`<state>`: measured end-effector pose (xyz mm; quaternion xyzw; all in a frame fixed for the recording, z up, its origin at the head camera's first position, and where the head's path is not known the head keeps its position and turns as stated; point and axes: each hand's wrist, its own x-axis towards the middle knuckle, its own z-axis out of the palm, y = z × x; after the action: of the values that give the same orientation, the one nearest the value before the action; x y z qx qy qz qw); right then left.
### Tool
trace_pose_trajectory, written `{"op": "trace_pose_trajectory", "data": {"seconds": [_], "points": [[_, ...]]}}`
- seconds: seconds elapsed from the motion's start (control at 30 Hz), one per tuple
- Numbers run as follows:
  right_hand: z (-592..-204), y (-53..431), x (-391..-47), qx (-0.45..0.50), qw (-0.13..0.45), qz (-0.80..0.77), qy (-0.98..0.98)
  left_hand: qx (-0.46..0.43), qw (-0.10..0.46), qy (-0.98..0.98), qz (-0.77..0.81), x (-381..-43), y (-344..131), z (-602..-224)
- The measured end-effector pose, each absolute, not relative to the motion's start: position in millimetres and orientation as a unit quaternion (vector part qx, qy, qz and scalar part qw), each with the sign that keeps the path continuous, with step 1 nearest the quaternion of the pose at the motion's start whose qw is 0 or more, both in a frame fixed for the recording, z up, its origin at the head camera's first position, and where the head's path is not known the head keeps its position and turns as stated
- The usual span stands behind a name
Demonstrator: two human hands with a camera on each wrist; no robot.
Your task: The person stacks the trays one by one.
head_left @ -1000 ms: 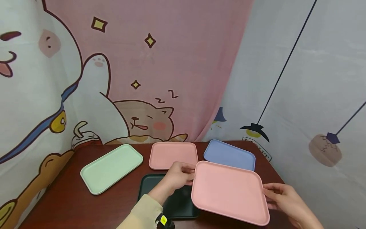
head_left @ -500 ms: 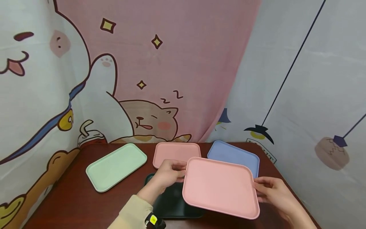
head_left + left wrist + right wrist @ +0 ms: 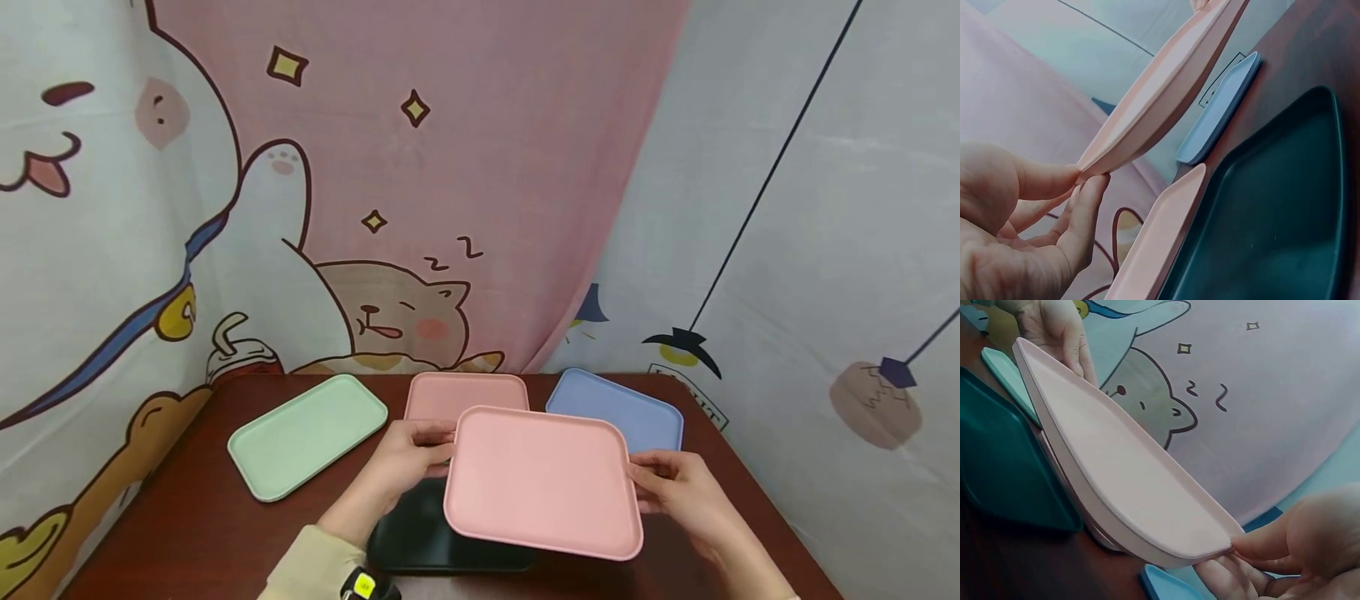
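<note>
A large pink tray (image 3: 543, 483) hangs in the air, tilted, between both hands. The left hand (image 3: 408, 458) pinches its left edge, thumb above and fingers beneath, as the left wrist view shows. At the opposite edge the right hand (image 3: 678, 492) pinches the rim in the same way. Below the raised tray lies a dark green tray (image 3: 435, 533) on the table, partly covered from the head view. Behind it rests a smaller pink tray (image 3: 465, 396), its front part hidden by the held tray and left hand.
On the brown wooden table (image 3: 172, 533), a light green tray (image 3: 307, 437) lies angled at the left. A blue tray (image 3: 618, 408) sits at the back right, partly behind the held one. A cartoon-printed curtain (image 3: 487, 167) hangs behind the table and along its sides.
Both hands have carried the large pink tray leftward, and it now hangs over more of the dark green tray. The head view has shifted slightly. The other trays stay put on the table.
</note>
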<state>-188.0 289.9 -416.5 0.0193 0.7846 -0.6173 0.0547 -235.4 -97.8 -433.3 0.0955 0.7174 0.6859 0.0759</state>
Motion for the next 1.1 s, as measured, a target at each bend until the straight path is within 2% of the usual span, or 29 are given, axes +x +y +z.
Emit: {"op": "trace_pose_trajectory", "data": {"seconds": [0.6, 1.1], "points": [[-431.5, 246.0, -204.5, -0.034, 0.074, -0.626, 0.776, 0.039, 0.078, 0.707, 0.702, -223.2, -144.2, -443.8], [-440.0, 226.1, -210.7, -0.054, 0.072, -0.627, 0.774, 0.010, 0.070, 0.707, 0.704, -216.4, -161.7, -450.8]]}}
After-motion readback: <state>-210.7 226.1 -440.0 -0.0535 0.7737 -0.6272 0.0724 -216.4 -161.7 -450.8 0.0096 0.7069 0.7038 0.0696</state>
